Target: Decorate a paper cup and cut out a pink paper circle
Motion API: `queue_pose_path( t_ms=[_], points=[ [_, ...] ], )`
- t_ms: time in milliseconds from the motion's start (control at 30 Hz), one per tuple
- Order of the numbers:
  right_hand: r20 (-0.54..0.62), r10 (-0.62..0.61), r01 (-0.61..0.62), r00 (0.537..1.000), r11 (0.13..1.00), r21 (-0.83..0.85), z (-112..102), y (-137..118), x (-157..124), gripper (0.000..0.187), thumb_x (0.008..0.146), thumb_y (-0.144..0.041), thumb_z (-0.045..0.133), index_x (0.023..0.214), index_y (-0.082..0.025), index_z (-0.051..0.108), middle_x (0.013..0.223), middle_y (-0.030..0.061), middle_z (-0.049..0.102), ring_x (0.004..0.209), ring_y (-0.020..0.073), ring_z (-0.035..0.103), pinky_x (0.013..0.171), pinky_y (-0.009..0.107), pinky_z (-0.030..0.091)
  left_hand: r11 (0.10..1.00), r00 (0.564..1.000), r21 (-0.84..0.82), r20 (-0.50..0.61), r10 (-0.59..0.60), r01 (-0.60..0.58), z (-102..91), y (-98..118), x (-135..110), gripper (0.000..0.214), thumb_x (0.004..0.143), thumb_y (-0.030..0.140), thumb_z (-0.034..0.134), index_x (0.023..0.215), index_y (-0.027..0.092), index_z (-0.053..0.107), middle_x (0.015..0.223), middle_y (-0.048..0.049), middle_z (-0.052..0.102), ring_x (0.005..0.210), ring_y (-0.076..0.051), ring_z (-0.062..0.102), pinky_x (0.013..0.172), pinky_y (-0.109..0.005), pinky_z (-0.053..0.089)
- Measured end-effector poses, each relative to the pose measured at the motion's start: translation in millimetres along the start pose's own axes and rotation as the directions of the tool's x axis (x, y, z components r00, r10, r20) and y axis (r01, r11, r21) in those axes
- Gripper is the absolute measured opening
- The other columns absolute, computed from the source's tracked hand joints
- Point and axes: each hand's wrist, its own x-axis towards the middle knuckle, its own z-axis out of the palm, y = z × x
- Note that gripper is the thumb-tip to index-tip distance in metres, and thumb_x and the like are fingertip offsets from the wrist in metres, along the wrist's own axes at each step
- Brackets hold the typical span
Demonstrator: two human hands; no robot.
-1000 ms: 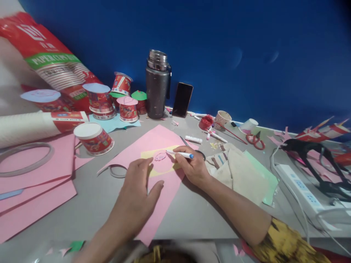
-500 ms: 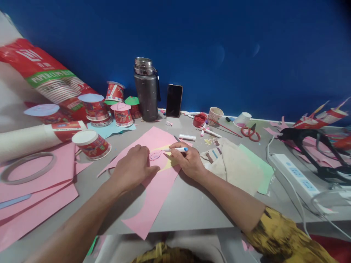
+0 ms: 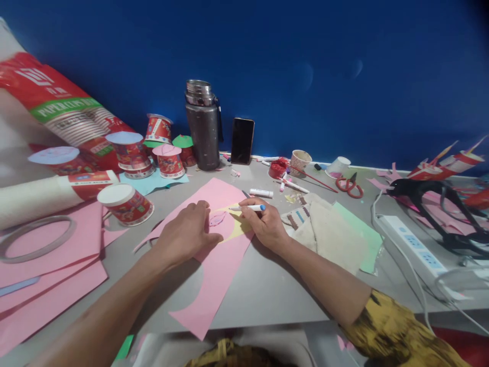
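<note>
My left hand [image 3: 187,233] lies palm down on a pink paper sheet [image 3: 214,265], fingers bent and resting beside a small pink cut-out shape [image 3: 217,219]. The shape lies on a yellow paper piece [image 3: 237,228] on top of the pink sheet. My right hand [image 3: 265,224] grips a white marker with a blue end [image 3: 250,208], its tip pointing left toward the pink shape. Both hands rest on the grey table [image 3: 263,285].
Red paper cups [image 3: 126,203] stand and lie at the left with a cup sleeve package [image 3: 64,109]. A steel flask [image 3: 202,125], a phone [image 3: 243,140], red scissors [image 3: 348,186], a cloth pouch [image 3: 324,224], a power strip [image 3: 412,244] and a tape ring [image 3: 34,237] surround the work.
My left hand slid forward up the pink sheet to the cut-out shape. The camera view tilted and shifted. The right hand kept its hold on the marker.
</note>
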Motion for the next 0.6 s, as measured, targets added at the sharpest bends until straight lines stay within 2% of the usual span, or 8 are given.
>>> queue_pose_path(
  t_ms=[100, 167, 300, 500, 600],
  points=[
    [0.008, -0.005, 0.005, 1.000, 1.000, -0.022, -0.2, -2.6, 0.3, 0.030, 0.095, -0.044, 0.059, 0.099, -0.020, 0.075, 0.080, 0.0024, 0.075, 0.071, 0.0167, 0.067, 0.067, 0.027, 0.050, 0.999, 0.998, -0.002, 0.031, -0.049, 0.049, -0.6, 0.5, 3.5, 0.062, 0.073, 0.046, 0.070, 0.127, 0.019, 0.052, 0.121, -0.0170, 0.069, 0.101, -0.034, 0.069, 0.071, -0.037, 0.046],
    [0.019, -0.016, 0.016, 1.000, 0.999, -0.027, -0.6, -4.4, 0.0, 0.029, 0.095, -0.043, 0.059, 0.100, -0.020, 0.075, 0.083, 0.0032, 0.076, 0.073, 0.0172, 0.068, 0.069, 0.027, 0.051, 0.998, 0.997, -0.002, 0.057, -0.056, 0.056, -1.1, 1.1, 5.2, 0.064, 0.073, 0.044, 0.070, 0.129, 0.020, 0.050, 0.114, -0.0140, 0.071, 0.096, -0.033, 0.071, 0.068, -0.035, 0.044],
    [0.006, -0.037, 0.037, 0.999, 0.999, -0.010, -1.8, -3.3, 0.0, 0.030, 0.096, -0.044, 0.058, 0.102, -0.020, 0.074, 0.086, 0.0042, 0.077, 0.078, 0.0180, 0.071, 0.072, 0.027, 0.053, 0.998, 0.995, -0.030, 0.082, -0.054, 0.057, -3.5, 2.9, 6.5, 0.053, 0.072, 0.041, 0.067, 0.120, 0.023, 0.049, 0.095, -0.0048, 0.073, 0.085, -0.028, 0.070, 0.062, -0.033, 0.039],
    [-0.012, 0.046, -0.045, 0.999, 0.994, 0.098, -1.5, 2.8, 1.7, 0.031, 0.099, -0.043, 0.055, 0.115, -0.021, 0.069, 0.079, 0.0002, 0.075, 0.059, 0.0134, 0.066, 0.059, 0.024, 0.052, 0.998, 0.994, -0.003, 0.093, -0.058, 0.058, -6.3, 6.7, 8.2, 0.036, 0.072, 0.037, 0.064, 0.104, 0.025, 0.052, 0.091, -0.0040, 0.071, 0.082, -0.028, 0.067, 0.061, -0.034, 0.036],
    [0.006, 0.028, -0.028, 1.000, 0.999, 0.035, -2.1, 1.7, 2.0, 0.027, 0.098, -0.039, 0.056, 0.115, -0.023, 0.070, 0.084, 0.0007, 0.077, 0.068, 0.0155, 0.071, 0.068, 0.026, 0.056, 1.000, 0.996, 0.024, 0.087, -0.022, 0.020, -4.5, 5.8, 10.6, 0.022, 0.071, 0.033, 0.063, 0.089, 0.026, 0.052, 0.086, -0.0039, 0.068, 0.077, -0.026, 0.064, 0.059, -0.034, 0.033]
  ],
)
